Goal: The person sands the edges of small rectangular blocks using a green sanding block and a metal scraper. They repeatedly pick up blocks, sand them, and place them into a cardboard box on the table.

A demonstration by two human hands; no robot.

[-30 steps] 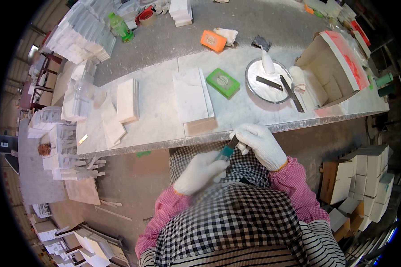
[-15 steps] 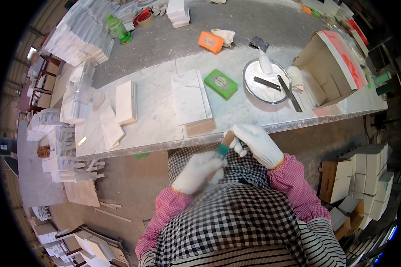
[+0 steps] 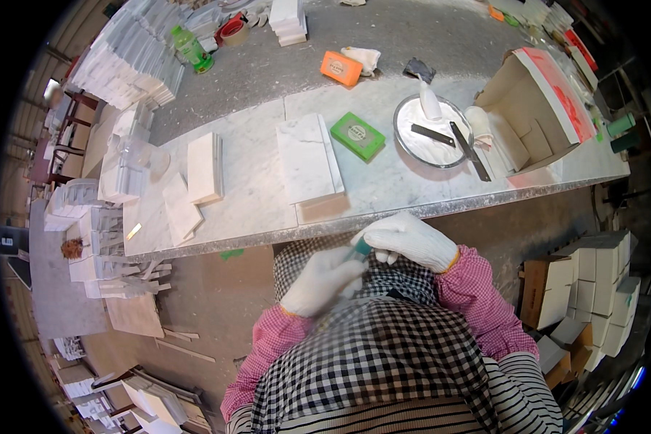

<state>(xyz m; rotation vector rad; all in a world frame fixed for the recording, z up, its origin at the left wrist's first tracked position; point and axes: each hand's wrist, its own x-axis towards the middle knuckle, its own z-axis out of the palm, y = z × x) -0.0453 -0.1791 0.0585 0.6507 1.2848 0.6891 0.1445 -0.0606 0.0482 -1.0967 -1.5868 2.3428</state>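
- So we've got our left grip, in a white knit glove, wrapped snugly around a teal-handled tool.
- Our right grip, same kind of glove, has its fingers curled over the far end of that tool. We can't tell how hard it's pinching, since the glove covers that end.
- The tool sits right between the two grips, tilted up from the left one toward the right one, with only a bit of teal showing.
- Both grips are out in front of our black-and-white checked apron, by the near edge of the marble-look table.
- Beyond the grips, a bit left of the right one, we've got flat white tiles with grey veins, then a green block just beside them.
- Past the right grip there's a round bowl of white stuff, with a dark flat strip in it.
- Farther right of that grip stands an open cardboard box.
- Up and left of the left grip, more pale tiles are stacked.
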